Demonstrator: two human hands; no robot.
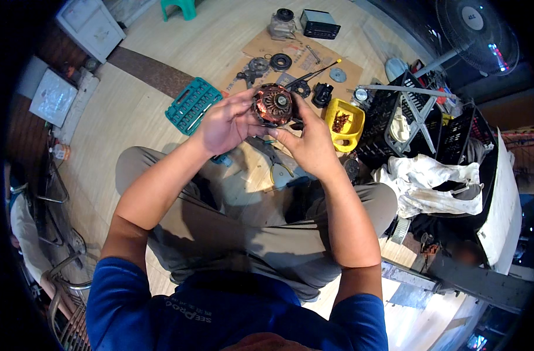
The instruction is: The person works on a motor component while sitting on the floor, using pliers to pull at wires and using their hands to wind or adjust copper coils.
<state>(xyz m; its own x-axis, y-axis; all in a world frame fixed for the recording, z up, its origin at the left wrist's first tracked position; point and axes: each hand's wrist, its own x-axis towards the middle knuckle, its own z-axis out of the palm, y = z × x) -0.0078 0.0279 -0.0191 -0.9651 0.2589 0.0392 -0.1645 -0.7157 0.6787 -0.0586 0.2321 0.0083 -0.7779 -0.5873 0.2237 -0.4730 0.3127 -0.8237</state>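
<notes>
Above my knees I hold up an alternator core point(273, 105), a round part with a ring of copper windings around a dark slotted middle and a pale centre hub. My left hand point(229, 121) supports it from the left, fingers curled against the rim. On the other side my right hand point(308, 137) grips the edge, its thumb at the bottom front. Below, on the floor, lie pliers with yellow-and-black handles point(277, 167) and a dark-handled screwdriver point(296, 182). A teal socket set case point(192, 105) lies open to the left.
Cardboard point(349, 69) carries a black pulley ring point(280, 62) and other metal parts. A yellow tray point(353, 110) holds small rusty pieces. Black crates point(384, 126), a white cloth point(433, 184) and a standing fan point(472, 23) crowd the right. Another person's sleeve point(27, 228) shows far left.
</notes>
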